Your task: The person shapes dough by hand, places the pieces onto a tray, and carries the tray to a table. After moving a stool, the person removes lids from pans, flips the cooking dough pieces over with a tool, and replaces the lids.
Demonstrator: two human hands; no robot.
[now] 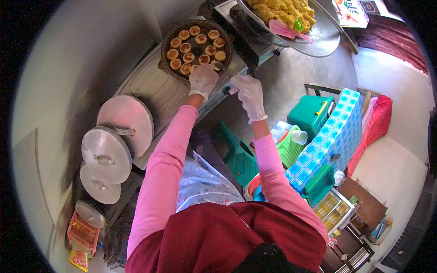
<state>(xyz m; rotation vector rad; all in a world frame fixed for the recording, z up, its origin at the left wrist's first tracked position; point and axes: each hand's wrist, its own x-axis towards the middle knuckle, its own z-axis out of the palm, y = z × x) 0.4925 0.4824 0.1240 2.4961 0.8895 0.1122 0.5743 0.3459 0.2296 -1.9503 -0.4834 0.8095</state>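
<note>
A dark round pan (165, 61) holds several small round cakes (188, 58), most with browned tops and a few paler. My left hand (203, 81), in a clear plastic glove, reaches over the pan's near edge beside the closest cakes. Its fingertips point into the pan and are mostly hidden by the back of the hand. To the right of the pan, my right hand (250, 96), also gloved, hovers by the front of the stove. Its fingers are bent inward, and what they hold, if anything, does not show.
At the upper right, a wide metal pan (325, 43) holds a yellow mash (284, 13) and a pink spatula (284, 30). Metal lids (125, 119) lean along the left wall. Behind my right arm stand a green box (309, 113) and a table with a blue checked cloth (334, 132).
</note>
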